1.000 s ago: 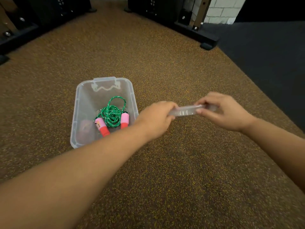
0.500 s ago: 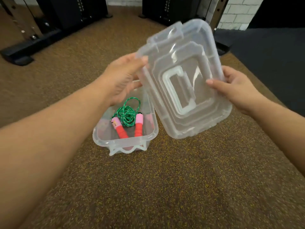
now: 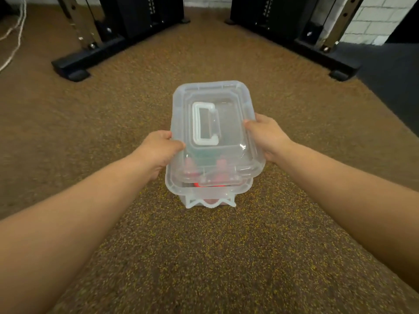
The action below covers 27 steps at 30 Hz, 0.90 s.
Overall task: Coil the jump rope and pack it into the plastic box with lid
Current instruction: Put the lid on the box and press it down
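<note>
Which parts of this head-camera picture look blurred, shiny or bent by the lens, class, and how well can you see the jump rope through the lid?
Head view: wide-angle bending makes the black frames lean outward; small glare on the lid; the jump rope shows only as hazy pink and green through the plastic; the forearms and near carpet look soft; lighting is even, without hard shadows.

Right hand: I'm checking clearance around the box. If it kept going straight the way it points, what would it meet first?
The right hand already grips the lid at its edge, so the lid comes first. Depth is unclear, but past it lies open brown floor.
</note>
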Each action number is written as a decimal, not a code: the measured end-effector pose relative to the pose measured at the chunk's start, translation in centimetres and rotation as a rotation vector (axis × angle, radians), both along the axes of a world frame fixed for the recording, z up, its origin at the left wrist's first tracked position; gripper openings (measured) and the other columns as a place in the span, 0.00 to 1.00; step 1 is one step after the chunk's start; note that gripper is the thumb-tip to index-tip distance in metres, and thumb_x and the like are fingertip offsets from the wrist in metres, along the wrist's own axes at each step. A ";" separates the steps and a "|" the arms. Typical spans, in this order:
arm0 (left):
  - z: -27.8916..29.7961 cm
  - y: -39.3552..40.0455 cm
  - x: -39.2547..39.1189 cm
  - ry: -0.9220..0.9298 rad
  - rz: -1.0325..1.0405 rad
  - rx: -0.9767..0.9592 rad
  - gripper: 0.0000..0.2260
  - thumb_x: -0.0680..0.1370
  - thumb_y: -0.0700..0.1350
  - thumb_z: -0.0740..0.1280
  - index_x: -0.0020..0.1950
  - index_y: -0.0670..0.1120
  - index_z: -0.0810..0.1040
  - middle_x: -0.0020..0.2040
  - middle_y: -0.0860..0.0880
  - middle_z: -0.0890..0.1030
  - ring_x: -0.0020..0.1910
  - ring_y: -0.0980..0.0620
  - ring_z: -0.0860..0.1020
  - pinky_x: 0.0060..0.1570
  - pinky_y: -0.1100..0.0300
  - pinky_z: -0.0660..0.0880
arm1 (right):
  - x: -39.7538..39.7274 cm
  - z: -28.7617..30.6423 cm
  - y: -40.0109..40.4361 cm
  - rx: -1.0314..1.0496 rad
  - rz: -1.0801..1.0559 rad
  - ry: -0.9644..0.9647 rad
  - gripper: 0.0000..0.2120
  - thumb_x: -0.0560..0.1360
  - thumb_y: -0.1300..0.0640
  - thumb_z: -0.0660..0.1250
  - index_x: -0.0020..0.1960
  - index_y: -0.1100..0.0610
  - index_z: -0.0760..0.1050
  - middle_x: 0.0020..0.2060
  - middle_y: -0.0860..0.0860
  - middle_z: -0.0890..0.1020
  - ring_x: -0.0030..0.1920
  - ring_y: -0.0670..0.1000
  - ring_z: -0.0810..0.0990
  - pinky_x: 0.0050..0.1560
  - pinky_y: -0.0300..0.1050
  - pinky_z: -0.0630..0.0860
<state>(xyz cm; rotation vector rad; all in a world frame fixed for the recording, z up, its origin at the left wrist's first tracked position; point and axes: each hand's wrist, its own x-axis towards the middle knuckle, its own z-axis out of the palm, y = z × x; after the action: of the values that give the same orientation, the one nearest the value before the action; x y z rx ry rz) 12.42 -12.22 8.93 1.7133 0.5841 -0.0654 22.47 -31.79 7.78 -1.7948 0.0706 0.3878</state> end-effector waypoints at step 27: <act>-1.1 3.3 -0.6 0.340 -0.049 -0.103 0.20 0.71 0.40 0.73 0.60 0.36 0.74 0.51 0.38 0.82 0.44 0.44 0.83 0.29 0.58 0.80 | -1.1 -4.0 -0.9 -0.116 0.063 0.040 0.08 0.76 0.49 0.67 0.47 0.53 0.81 0.48 0.52 0.86 0.47 0.51 0.84 0.53 0.48 0.80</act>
<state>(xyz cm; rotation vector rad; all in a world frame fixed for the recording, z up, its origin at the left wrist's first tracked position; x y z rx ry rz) 11.77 -8.92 7.84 1.6264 0.7748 -0.4206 21.38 -32.74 3.79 -1.9070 0.0663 0.4729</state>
